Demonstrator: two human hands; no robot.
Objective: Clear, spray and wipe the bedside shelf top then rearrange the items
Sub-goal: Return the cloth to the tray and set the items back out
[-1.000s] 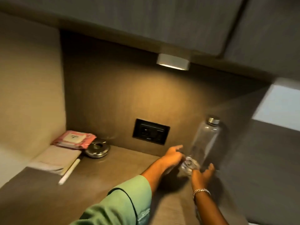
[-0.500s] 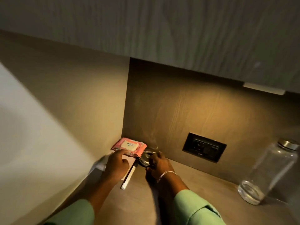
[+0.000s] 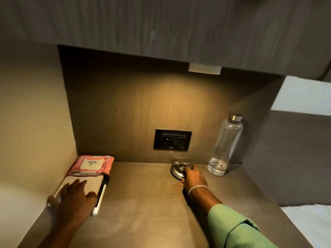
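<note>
My right hand [image 3: 193, 177] rests on a round shiny metal dish [image 3: 177, 170] near the back of the wooden shelf top [image 3: 143, 203], fingers curled over its rim. My left hand [image 3: 75, 196] lies flat with fingers spread on a pale notebook [image 3: 93, 181] at the left wall. A pink wipes pack [image 3: 91, 165] sits on the notebook's far end. A white pen with a black cap [image 3: 101, 196] lies along the notebook's right edge. A clear bottle with a metal cap [image 3: 226, 145] stands upright in the back right corner.
A black wall socket [image 3: 172, 140] is set in the back panel above the dish. A small lamp [image 3: 204, 68] hangs under the overhead cabinet. Walls close the shelf on the left and right. White bedding [image 3: 308, 224] lies to the lower right.
The metal dish has gone from beside the wipes pack at the left to the back middle, near the bottle, under my right hand. My left hand now lies flat on the notebook.
</note>
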